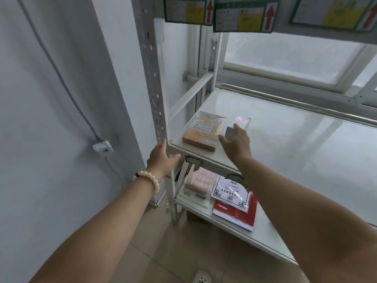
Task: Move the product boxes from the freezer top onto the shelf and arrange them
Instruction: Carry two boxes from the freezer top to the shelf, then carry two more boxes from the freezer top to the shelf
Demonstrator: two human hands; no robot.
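Right hand (235, 142) pinches small pink box (242, 121) at its near end, just beside orange box (201, 131) (both on shelf (285, 144)) — left hand (161, 158) spread against upright (151, 78).

The product box (201, 132) is orange, pale-speckled, with a white band; the small box (242, 121) is grey and pink. The bracelet (152, 180) is cream with one red bead.
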